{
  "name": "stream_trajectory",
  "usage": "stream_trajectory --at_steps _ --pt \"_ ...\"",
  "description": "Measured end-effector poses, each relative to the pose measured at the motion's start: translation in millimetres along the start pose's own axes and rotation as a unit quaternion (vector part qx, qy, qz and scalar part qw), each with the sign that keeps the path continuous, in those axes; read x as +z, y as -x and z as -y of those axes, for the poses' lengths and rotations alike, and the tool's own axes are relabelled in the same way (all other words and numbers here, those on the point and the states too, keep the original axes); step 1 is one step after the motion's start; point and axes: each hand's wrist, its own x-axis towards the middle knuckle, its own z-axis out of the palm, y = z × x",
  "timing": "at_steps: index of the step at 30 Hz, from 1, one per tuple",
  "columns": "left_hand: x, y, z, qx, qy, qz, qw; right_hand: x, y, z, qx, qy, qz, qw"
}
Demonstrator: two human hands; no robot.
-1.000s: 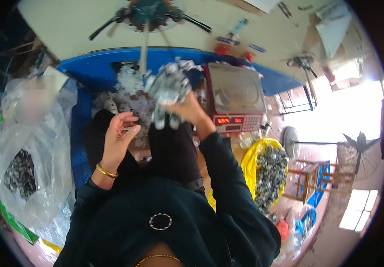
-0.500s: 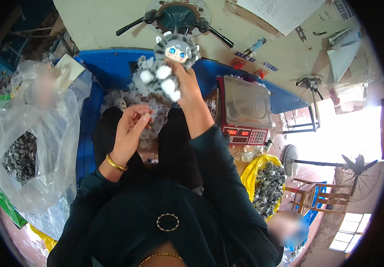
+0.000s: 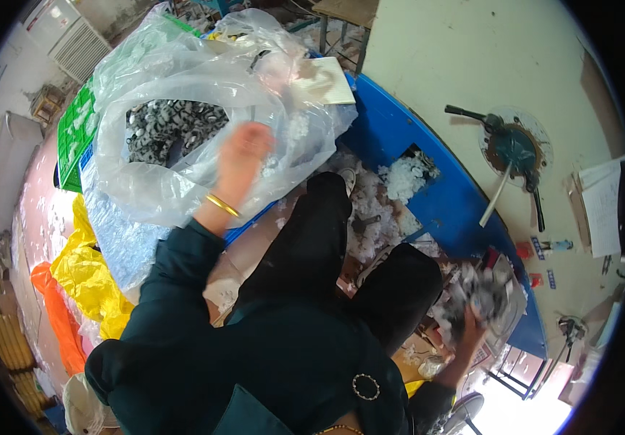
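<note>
My left hand (image 3: 246, 148) reaches up over a large clear plastic bag (image 3: 175, 190). Motion smears its fingers, and whether they are curled or spread does not show. Inside the bag's mouth lie grey-and-black striped plush pieces (image 3: 175, 129). At the lower right, my right hand (image 3: 469, 332) grips a grey striped plush toy (image 3: 485, 293), blurred by movement. The toy is above the scale (image 3: 519, 299), hiding much of it; contact between them cannot be made out.
A lever-handled machine with a metal nozzle (image 3: 511, 152) stands on the pale table (image 3: 428, 43). White stuffing (image 3: 406, 177) fills part of the blue bin (image 3: 439, 203) around my legs. Green crate (image 3: 73, 138) and yellow sacks (image 3: 91, 272) are at the left.
My view has swung left. The plush toy has come off the machine's nozzle and moved with my right hand to the scale. My left hand has gone from my lap to the plastic bag.
</note>
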Motion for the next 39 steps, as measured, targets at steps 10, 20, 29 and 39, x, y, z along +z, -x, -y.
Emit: stream_trajectory --at_steps 10,20,29,39 --pt "-153 -99 147 -0.082 -0.594 -0.001 0.800 -241 90 -181 0.241 0.227 -0.174 0.927" --pt "-99 -1 -39 -0.079 0.127 -0.132 0.980 51 -1 97 -0.017 -0.003 0.214 0.977" --pt "34 47 -110 0.400 -0.227 0.353 0.815 158 19 252 -0.550 -0.111 0.234 0.794" --pt "119 69 -105 0.594 -0.205 0.367 0.686 128 2 191 -0.228 0.035 0.466 0.854"
